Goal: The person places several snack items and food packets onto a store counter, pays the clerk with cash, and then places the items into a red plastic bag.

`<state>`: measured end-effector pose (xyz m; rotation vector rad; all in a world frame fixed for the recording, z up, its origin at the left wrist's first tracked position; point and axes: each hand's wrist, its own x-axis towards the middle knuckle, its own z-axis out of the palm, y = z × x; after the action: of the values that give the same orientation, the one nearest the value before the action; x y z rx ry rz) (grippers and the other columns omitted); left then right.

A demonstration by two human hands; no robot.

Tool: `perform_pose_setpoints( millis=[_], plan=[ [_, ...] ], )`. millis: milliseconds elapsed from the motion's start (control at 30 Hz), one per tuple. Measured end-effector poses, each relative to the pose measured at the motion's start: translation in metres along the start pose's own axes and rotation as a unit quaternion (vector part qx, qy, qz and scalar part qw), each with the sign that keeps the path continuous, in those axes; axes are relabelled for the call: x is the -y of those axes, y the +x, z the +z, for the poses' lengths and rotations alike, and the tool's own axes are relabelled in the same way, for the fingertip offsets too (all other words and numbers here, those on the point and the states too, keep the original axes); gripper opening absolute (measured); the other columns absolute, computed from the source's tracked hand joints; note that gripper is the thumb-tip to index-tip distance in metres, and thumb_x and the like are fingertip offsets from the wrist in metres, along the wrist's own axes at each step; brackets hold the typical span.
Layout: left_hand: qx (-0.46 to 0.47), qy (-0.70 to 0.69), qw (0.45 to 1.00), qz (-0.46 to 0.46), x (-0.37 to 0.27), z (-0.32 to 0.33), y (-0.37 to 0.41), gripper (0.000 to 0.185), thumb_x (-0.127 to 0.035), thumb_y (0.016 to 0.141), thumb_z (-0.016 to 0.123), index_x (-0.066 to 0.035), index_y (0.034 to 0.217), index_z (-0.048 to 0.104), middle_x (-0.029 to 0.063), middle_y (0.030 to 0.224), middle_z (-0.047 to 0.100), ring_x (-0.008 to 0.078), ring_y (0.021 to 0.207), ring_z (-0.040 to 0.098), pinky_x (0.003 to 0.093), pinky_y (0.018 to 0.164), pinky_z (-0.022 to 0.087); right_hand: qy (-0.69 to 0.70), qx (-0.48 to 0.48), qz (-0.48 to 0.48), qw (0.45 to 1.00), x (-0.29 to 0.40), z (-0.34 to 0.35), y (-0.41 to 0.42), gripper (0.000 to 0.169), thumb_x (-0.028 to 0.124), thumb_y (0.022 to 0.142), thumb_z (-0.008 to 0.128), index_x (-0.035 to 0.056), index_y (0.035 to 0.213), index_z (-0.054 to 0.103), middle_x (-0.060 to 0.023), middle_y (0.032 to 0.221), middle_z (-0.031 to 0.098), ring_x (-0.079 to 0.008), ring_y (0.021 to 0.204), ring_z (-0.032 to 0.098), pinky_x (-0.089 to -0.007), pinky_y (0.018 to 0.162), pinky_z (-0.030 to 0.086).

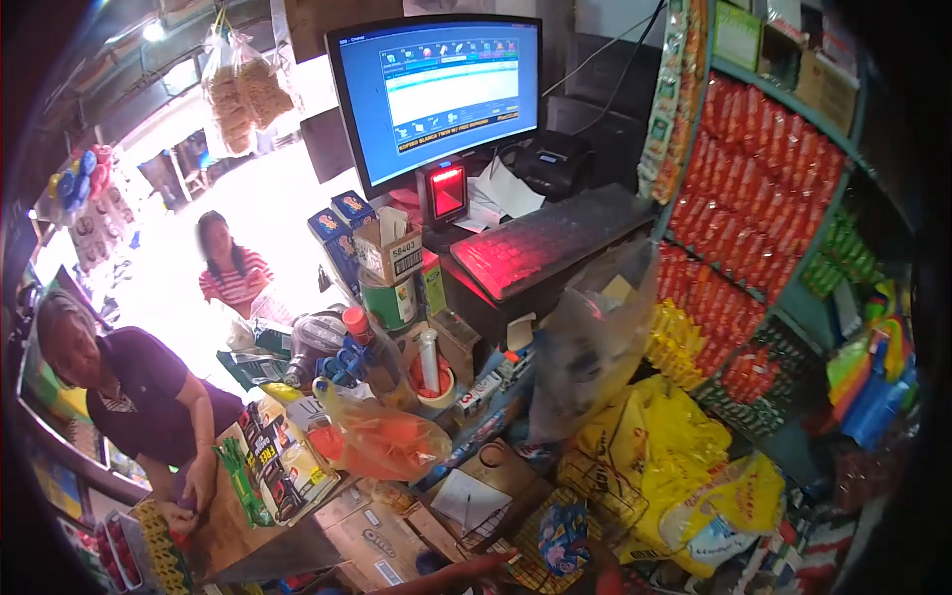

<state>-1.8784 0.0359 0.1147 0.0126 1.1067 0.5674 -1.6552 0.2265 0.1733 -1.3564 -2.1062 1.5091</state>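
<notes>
At the bottom edge, my right hand (599, 564) is shut on a blue floral-patterned plastic packet (562, 537), above a wire basket (526, 529). My left hand (487, 563) reaches in from the lower left, near the basket's left side, its fingers pointing towards the packet; its grip is unclear. Behind the hands, a pen (467, 512) lies on a white paper pad (470, 497) on a cardboard box. Further back, a lit red barcode scanner (444, 195) stands before a monitor (439, 93), beside a plastic-covered keyboard (550, 242).
Yellow plastic bags (662, 454) are heaped at right, below shelves of red sachets (758, 186). A wooden counter (245, 547) holds coffee packs (286, 461) and an orange-filled plastic bag (387, 439). A person (141, 394) leans at its left end; another person (234, 275) stands outside.
</notes>
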Motion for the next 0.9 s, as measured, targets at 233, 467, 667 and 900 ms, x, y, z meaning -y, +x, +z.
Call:
perform_pose_setpoints(
  millis=[233, 467, 667, 900],
  plan=[
    [-0.112, 0.147, 0.751, 0.634, -0.172, 0.129, -0.184, 0.086, -0.031, 0.09, 0.068, -0.004, 0.152, 0.015, 0.0128, 0.15, 0.03, 0.0229, 0.141, 0.026, 0.0364, 0.114, 0.024, 0.189, -0.11, -0.349, 0.911, 0.235, -0.004, -0.048, 0.115, 0.026, 0.073, 0.084, 0.0069, 0.148, -0.001, -0.0162, 0.143, 0.034, -0.0301, 0.13, 0.041, -0.0397, 0.098, 0.046],
    [0.036, 0.138, 0.653, 0.744, -0.245, 0.119, -0.34, 0.056, -0.017, 0.093, 0.064, -0.002, 0.14, 0.037, 0.009, 0.129, 0.054, 0.0177, 0.121, 0.051, 0.0341, 0.105, 0.038, 0.382, -0.001, -0.248, 0.89, 0.368, -0.012, -0.012, 0.092, -0.002, 0.069, 0.081, 0.0078, 0.141, 0.024, -0.0096, 0.128, 0.05, -0.0216, 0.115, 0.053, -0.0354, 0.09, 0.051],
    [0.04, 0.048, 0.658, 0.75, -0.259, 0.107, -0.386, 0.037, -0.019, 0.101, 0.051, -0.003, 0.134, 0.043, 0.0055, 0.118, 0.06, 0.0092, 0.11, 0.056, 0.0272, 0.094, 0.045, 0.404, -0.071, -0.476, 0.778, 0.391, 0.022, 0.018, 0.094, 0.005, 0.061, 0.09, 0.0071, 0.134, 0.03, -0.007, 0.123, 0.049, -0.0214, 0.115, 0.052, -0.0366, 0.099, 0.045],
    [-0.168, 0.072, 0.761, 0.623, -0.331, 0.099, -0.408, 0.035, -0.027, 0.103, 0.044, -0.001, 0.126, 0.048, 0.0113, 0.118, 0.06, 0.0176, 0.104, 0.061, 0.032, 0.089, 0.05, 0.409, -0.124, -0.512, 0.745, 0.396, 0.018, 0.055, 0.092, 0.006, 0.061, 0.091, 0.0078, 0.133, 0.034, -0.0085, 0.123, 0.048, -0.0245, 0.116, 0.052, -0.0365, 0.098, 0.047]
  ],
)
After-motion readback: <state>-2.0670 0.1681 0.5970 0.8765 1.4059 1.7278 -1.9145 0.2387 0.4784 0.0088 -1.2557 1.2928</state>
